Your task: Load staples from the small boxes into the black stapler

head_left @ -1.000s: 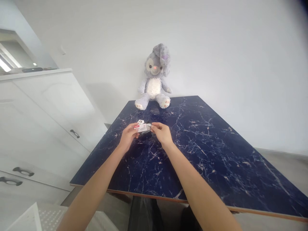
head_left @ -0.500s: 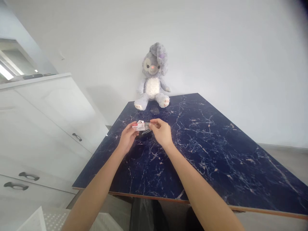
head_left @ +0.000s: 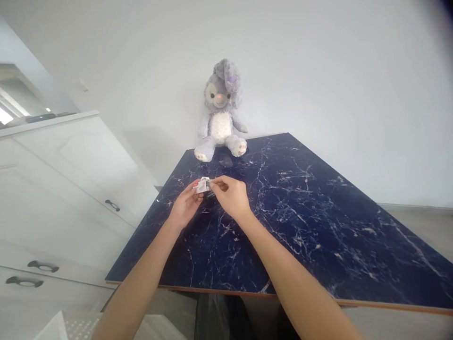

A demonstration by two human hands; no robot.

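My left hand [head_left: 184, 207] grips a small white-and-red cardboard box [head_left: 201, 187] between thumb and fingers, above the dark blue table. An open flap seems to stand up at the box's top. At the box's right end, my right hand [head_left: 232, 194] pinches a small grey piece [head_left: 208, 183]; the fingers cover most of it, and its kind is unclear. Just below the hands, a dark thing with silvery edges [head_left: 211, 194] shows in part, mostly hidden by the right hand.
A grey plush rabbit [head_left: 221, 125] sits at the back of the blue marbled table [head_left: 300, 226], against the white wall. White cabinets [head_left: 71, 189] with dark handles stand to the left. The table's front edge [head_left: 219, 290] runs beneath my forearms.
My right hand has come left, closer to the box, and less of the grey piece sticks out. The box has turned a little in my left hand. The view has shifted slightly.
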